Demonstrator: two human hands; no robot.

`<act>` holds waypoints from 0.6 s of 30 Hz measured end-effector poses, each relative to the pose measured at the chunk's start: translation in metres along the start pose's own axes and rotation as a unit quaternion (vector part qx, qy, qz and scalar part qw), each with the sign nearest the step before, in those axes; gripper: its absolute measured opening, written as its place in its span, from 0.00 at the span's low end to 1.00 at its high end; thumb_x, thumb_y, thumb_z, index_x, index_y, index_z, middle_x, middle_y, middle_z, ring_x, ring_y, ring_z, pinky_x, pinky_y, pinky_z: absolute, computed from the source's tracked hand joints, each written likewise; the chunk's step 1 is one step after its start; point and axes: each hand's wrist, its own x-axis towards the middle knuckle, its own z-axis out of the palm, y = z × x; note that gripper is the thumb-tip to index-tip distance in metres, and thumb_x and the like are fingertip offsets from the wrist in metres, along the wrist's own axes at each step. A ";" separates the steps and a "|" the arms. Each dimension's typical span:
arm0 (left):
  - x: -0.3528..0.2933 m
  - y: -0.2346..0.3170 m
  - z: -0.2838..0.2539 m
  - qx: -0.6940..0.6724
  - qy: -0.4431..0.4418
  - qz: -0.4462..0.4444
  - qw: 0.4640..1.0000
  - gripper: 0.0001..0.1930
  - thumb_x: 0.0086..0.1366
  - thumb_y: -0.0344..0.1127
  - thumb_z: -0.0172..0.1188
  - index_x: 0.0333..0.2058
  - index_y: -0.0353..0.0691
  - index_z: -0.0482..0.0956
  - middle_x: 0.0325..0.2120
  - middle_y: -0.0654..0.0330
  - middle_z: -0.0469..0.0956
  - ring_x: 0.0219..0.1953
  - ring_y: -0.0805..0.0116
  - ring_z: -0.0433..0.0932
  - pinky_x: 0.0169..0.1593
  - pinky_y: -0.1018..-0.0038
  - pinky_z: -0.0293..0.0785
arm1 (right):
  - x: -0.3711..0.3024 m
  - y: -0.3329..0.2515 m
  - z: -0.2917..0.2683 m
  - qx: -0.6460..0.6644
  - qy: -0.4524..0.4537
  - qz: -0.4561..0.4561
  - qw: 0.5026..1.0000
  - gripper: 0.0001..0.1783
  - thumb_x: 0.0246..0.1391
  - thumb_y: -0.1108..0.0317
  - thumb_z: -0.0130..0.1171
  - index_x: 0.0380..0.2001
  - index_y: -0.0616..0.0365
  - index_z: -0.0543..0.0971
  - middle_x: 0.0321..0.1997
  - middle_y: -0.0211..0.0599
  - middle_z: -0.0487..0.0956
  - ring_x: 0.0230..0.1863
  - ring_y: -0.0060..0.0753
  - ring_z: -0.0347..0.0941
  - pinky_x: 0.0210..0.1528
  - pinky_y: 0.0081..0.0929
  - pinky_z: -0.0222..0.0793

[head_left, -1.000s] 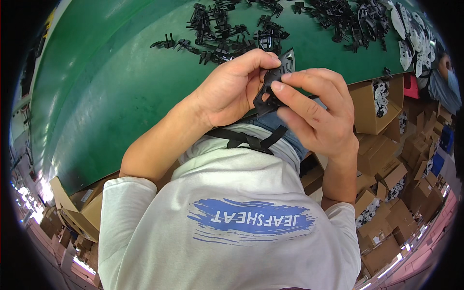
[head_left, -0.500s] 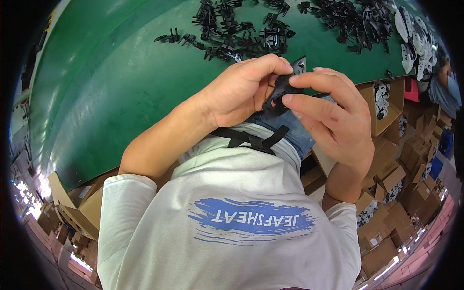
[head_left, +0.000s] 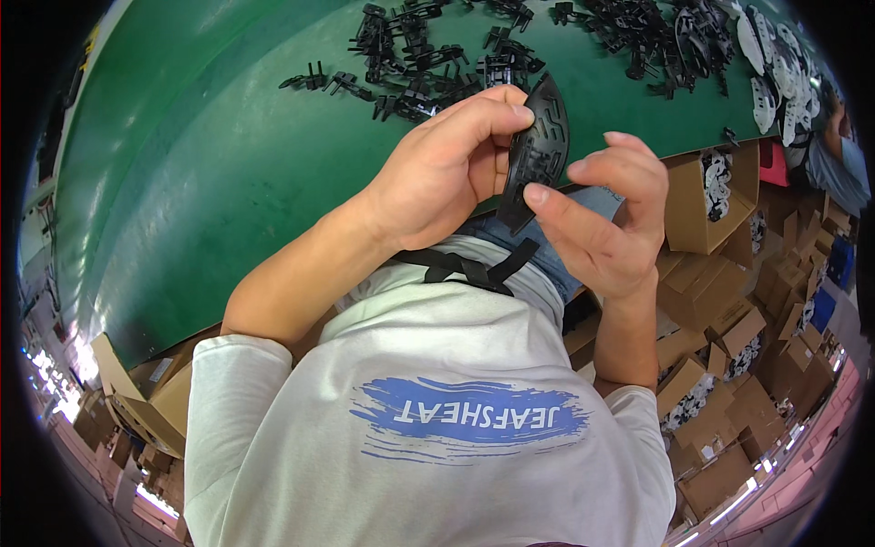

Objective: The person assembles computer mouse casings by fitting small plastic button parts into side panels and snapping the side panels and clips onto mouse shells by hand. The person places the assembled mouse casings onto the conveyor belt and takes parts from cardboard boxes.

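Note:
My left hand (head_left: 447, 164) grips a black curved plastic piece (head_left: 538, 150) along its left edge, with the thumb on its upper part. The piece is long and narrow, with slots and raised shapes on its face. It stands nearly upright in the picture, above my lap by the table's edge. My right hand (head_left: 606, 214) is to its right, fingers apart and bent. Its thumb tip is at the piece's lower part; whether it presses there I cannot tell. The index fingertip is clear of the piece.
A green table (head_left: 210, 182) stretches ahead and to the left. Small black plastic parts (head_left: 428, 59) lie scattered on it, with a denser black heap (head_left: 638, 41) farther right. White pieces (head_left: 775, 68) are piled at the right end. Cardboard boxes (head_left: 706, 292) crowd the right side; another person's sleeve (head_left: 852, 173) shows there.
The black piece has turned so more of its slotted face shows. My right index finger has come off it, and that hand has drawn slightly down and left.

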 end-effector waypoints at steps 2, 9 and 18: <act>-0.002 -0.002 0.002 0.053 0.001 0.020 0.998 0.12 0.76 0.39 0.50 0.50 0.40 0.75 0.42 0.62 0.80 0.45 0.73 0.80 0.50 0.72 0.79 | -0.004 0.001 -0.001 0.039 0.007 -0.002 0.999 0.21 0.37 0.70 0.77 0.39 0.36 0.91 0.47 0.27 0.80 0.45 0.32 0.76 0.55 0.43 0.75; -0.008 -0.002 0.016 0.098 -0.003 0.026 0.995 0.12 0.75 0.39 0.52 0.50 0.39 0.73 0.43 0.64 0.79 0.44 0.76 0.79 0.50 0.74 0.77 | -0.006 0.008 -0.008 0.061 0.018 -0.014 0.998 0.22 0.39 0.72 0.75 0.41 0.37 0.91 0.48 0.29 0.81 0.44 0.32 0.77 0.55 0.42 0.75; -0.012 -0.004 0.018 0.217 0.005 0.072 0.974 0.12 0.70 0.30 0.58 0.50 0.40 0.73 0.40 0.67 0.79 0.45 0.79 0.77 0.52 0.79 0.72 | -0.016 0.001 -0.009 0.257 0.010 0.101 0.961 0.22 0.47 0.75 0.72 0.48 0.53 0.87 0.54 0.41 0.78 0.54 0.37 0.74 0.56 0.38 0.73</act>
